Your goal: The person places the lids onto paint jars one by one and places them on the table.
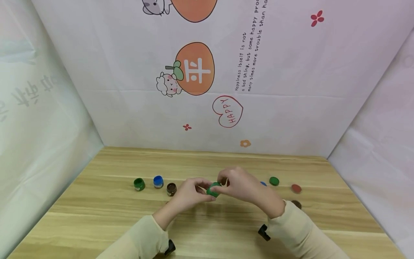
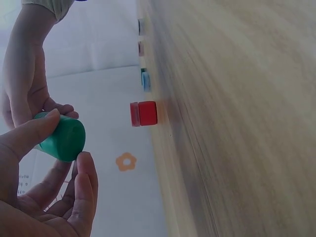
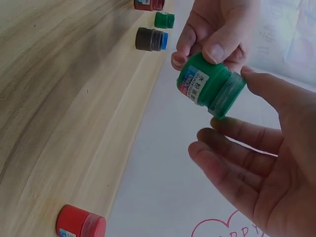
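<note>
Both hands meet over the middle of the table around a green paint jar (image 1: pixel 214 189) with its lid on. My left hand (image 1: pixel 190 192) grips the jar's body, thumb pressed on its side. The thumb and a fingertip of my right hand (image 1: pixel 239 183) pinch the rim of the green lid (image 3: pixel 228 97), while its other fingers lie loosely curved. In the right wrist view the jar is tilted, with its label facing the camera. A red jar with its lid on (image 2: pixel 147 113) stands on the table beyond the hands.
Left of the hands stand lidless green (image 1: pixel 139 184), blue (image 1: pixel 158 182) and brown (image 1: pixel 171 189) jars. To the right lie loose lids: green (image 1: pixel 274 181), red (image 1: pixel 296 188), brown (image 1: pixel 295 204) and a partly hidden blue one (image 1: pixel 263 183). A printed white cloth (image 1: pixel 291 118) closes off the back.
</note>
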### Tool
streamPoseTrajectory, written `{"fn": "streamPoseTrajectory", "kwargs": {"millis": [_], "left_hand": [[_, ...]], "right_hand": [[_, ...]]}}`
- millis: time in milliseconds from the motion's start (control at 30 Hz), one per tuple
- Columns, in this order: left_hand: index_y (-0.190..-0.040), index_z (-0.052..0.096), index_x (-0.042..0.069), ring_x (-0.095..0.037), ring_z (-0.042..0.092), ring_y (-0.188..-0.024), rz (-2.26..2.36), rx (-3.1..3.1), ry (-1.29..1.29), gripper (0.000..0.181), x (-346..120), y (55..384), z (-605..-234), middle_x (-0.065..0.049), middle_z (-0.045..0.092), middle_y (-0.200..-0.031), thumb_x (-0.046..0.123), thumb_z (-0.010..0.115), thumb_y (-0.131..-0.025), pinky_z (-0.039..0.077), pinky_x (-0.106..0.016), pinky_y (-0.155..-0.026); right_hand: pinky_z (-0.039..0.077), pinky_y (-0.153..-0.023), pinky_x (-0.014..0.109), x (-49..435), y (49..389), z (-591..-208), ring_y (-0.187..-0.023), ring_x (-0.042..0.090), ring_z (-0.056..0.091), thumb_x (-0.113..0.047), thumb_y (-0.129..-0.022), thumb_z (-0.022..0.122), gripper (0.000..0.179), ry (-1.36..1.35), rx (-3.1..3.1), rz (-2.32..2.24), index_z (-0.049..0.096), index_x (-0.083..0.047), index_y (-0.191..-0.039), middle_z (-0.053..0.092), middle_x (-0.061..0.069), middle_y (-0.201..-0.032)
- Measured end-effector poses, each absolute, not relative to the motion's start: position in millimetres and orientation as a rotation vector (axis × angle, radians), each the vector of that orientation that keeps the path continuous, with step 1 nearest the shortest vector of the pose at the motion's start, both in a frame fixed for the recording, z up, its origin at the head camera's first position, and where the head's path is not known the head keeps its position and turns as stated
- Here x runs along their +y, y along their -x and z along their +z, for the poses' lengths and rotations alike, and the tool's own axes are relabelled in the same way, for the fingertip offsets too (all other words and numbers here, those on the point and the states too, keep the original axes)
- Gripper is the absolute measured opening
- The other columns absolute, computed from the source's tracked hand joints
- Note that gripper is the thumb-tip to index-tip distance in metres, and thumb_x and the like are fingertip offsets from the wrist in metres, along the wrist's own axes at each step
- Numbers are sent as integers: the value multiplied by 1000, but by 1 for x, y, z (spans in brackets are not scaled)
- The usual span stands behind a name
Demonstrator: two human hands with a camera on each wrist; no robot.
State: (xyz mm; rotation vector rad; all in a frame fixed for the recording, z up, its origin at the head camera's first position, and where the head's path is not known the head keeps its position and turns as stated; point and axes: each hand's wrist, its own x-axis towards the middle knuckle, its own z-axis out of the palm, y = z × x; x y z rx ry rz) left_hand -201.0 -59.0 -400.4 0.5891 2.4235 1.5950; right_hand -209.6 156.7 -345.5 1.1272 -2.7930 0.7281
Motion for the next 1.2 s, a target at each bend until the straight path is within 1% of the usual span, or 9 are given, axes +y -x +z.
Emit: {"fn": "streamPoseTrajectory", "kwargs": {"millis": [100, 200, 333, 400, 500, 633, 800, 967, 1200], "left_hand": [[-114, 76, 8, -13, 65, -83, 1586, 2422, -589, 33, -58, 200, -400, 1, 71, -102, 20, 86, -85, 55, -32, -71], [-115, 75, 9, -14, 64, -83, 1587, 2418, -594, 33, -59, 200, -399, 0, 71, -103, 21, 85, -86, 55, -32, -72], [-118, 74, 6, -14, 64, -84, 1604, 2412, -600, 36, -61, 201, -400, -1, 71, -105, 20, 84, -87, 55, -33, -75], [-119, 73, 4, -14, 64, -85, 1608, 2416, -593, 37, -61, 202, -400, -2, 71, -105, 20, 84, -87, 55, -32, -75], [-117, 74, 4, -14, 64, -84, 1603, 2420, -576, 36, -61, 202, -400, -2, 70, -104, 20, 84, -86, 55, -31, -73], [-118, 73, 3, -14, 64, -84, 1589, 2417, -565, 38, -60, 201, -399, -2, 70, -104, 20, 85, -86, 55, -31, -72], [-120, 73, 4, -14, 64, -84, 1598, 2410, -568, 40, -58, 200, -399, -2, 70, -103, 20, 85, -86, 55, -30, -72], [-119, 75, 8, -14, 64, -84, 1609, 2396, -567, 37, -57, 199, -399, 0, 70, -102, 21, 85, -86, 55, -31, -72], [-119, 75, 10, -14, 64, -85, 1591, 2398, -568, 36, -56, 199, -398, 1, 70, -103, 23, 85, -87, 55, -32, -72]], "right_hand": [[43, -54, 21, 155, 208, -346, -59, 1, 45, -40, -94, 75, 32, -1092, -2805, 626, 65, -14, -79, 57, -11, -71], [50, -61, 24, 157, 208, -345, -69, 8, 58, -43, -95, 74, 33, -1092, -2839, 630, 72, -9, -93, 67, -5, -84], [57, -81, 33, 166, 211, -341, -98, 21, 69, -25, -92, 80, 39, -1242, -2832, 765, 71, -5, -125, 71, 5, -119], [58, -85, 35, 170, 213, -340, -102, 20, 69, -11, -88, 83, 42, -1361, -2778, 806, 69, -6, -128, 70, 5, -124], [57, -86, 32, 172, 215, -342, -104, 18, 69, 2, -86, 81, 40, -1473, -2698, 837, 72, -7, -124, 71, 3, -121], [57, -84, 28, 173, 216, -344, -102, 14, 69, 5, -88, 78, 35, -1504, -2671, 871, 74, -8, -120, 71, 2, -116], [58, -80, 29, 172, 215, -345, -94, 12, 68, -9, -91, 79, 26, -1433, -2718, 855, 74, -6, -116, 71, 0, -110], [58, -76, 31, 169, 214, -344, -86, 13, 66, -23, -94, 78, 17, -1312, -2772, 791, 74, -9, -103, 70, -5, -98], [46, -60, 22, 164, 212, -346, -67, 3, 49, -37, -97, 73, 26, -1195, -2807, 643, 65, -16, -84, 57, -12, -79]]}}
